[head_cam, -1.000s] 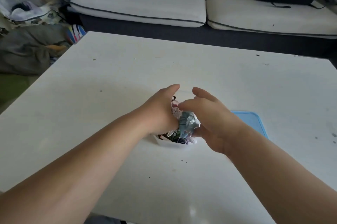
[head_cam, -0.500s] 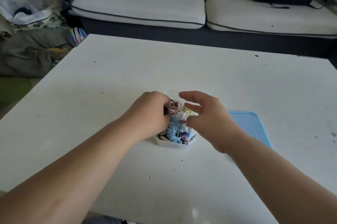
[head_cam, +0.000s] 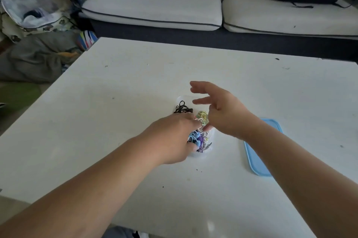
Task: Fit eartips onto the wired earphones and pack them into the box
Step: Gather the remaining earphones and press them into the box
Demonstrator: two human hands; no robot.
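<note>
A small clear box (head_cam: pixel 205 153) stands mid-table, stuffed with tangled wired earphones (head_cam: pixel 199 139) in blue, purple and white. A black coil (head_cam: pixel 182 109) and a yellow coil (head_cam: pixel 202 116) lie at its far end. My left hand (head_cam: pixel 172 137) lies over the box's left side, fingers and thumb curled round the blue tangle. Just right of the box, my right hand (head_cam: pixel 222 113) hovers with its fingers spread and its thumb tip by the wires. Eartips cannot be made out.
The box's blue lid (head_cam: pixel 261 146) lies flat on the white table (head_cam: pixel 116 121), to the right under my right forearm. A white sofa (head_cam: pixel 155 11) runs along the table's far side. Clothes and bags are piled on the floor at left.
My right hand has let go of the bundle it held over the box and lifted away, fingers spreading. My left hand has sunk lower into the earphones. The black coil now shows.
</note>
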